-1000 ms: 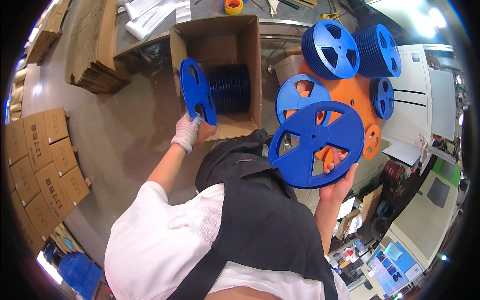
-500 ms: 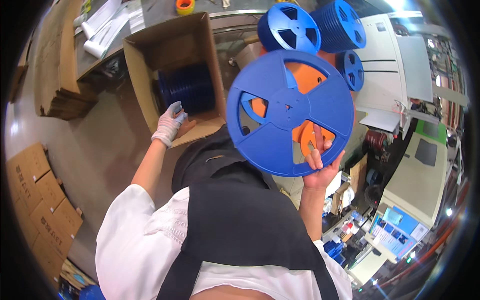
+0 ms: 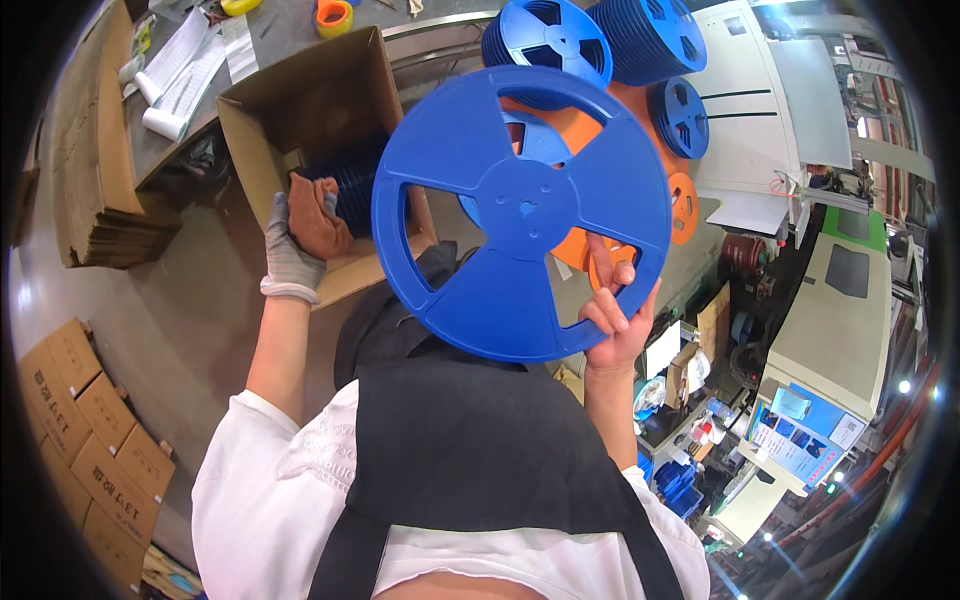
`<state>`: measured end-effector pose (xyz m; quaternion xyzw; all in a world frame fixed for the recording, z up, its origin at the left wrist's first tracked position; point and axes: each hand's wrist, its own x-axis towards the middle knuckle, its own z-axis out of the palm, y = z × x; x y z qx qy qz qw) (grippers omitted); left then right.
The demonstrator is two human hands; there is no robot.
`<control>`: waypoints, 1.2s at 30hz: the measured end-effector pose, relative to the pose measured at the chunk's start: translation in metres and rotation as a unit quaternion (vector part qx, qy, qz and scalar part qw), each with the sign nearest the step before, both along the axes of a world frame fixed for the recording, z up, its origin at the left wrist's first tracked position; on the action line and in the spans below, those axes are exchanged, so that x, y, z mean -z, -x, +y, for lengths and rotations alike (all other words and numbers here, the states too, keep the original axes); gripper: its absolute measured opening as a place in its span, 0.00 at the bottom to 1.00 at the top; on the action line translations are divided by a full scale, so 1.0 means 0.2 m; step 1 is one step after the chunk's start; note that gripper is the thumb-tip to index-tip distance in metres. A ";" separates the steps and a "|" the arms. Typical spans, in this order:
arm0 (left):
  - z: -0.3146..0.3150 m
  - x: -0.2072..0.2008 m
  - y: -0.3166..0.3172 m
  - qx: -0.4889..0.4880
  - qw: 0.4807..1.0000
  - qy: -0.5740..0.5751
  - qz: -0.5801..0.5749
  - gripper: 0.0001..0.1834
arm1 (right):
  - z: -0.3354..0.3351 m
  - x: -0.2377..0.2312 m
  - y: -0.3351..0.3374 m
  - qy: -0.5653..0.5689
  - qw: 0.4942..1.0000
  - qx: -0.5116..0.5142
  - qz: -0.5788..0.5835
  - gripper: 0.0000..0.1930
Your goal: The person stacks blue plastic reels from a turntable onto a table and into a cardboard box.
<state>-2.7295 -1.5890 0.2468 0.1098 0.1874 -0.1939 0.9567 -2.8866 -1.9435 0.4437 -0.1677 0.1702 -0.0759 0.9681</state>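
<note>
My right hand (image 3: 617, 335) grips the rim of a large blue plastic reel (image 3: 525, 205), with fingers through one of its cut-outs. The reel's flat spoked face is tilted up in front of my chest. My left hand (image 3: 290, 265), in a thin pale glove, is closed on a brown cloth (image 3: 318, 220) bunched above the palm. That hand is over the near side of an open cardboard box (image 3: 253, 150). A row of dark blue reels (image 3: 350, 165) lies in the box, partly hidden by the cloth and the held reel.
More blue reels (image 3: 555, 40) stand stacked at the back, beside orange reels (image 3: 683, 205). Flattened cardboard (image 3: 95, 150) leans at the left, with sealed cartons (image 3: 110, 440) lower down. Tape rolls (image 3: 333, 15) and papers (image 3: 180, 85) lie on the back table. Machines line the right.
The held blue reel has moved left, toward the box. My left hand has turned palm up, and the brown cloth now shows raised and bunched in it.
</note>
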 end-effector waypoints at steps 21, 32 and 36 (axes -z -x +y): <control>-0.39 -0.35 0.05 0.128 0.534 -0.706 -0.448 0.22 | 0.15 -0.02 0.06 0.011 0.990 -0.013 0.143 0.28; -0.34 -0.61 0.24 0.300 0.300 -0.640 -0.640 0.37 | -0.05 0.00 0.00 -0.036 0.995 0.044 0.085 0.26; -0.36 -0.57 0.24 0.233 0.300 -0.681 -0.626 0.31 | -0.03 -0.04 -0.06 -0.020 0.997 0.033 0.067 0.25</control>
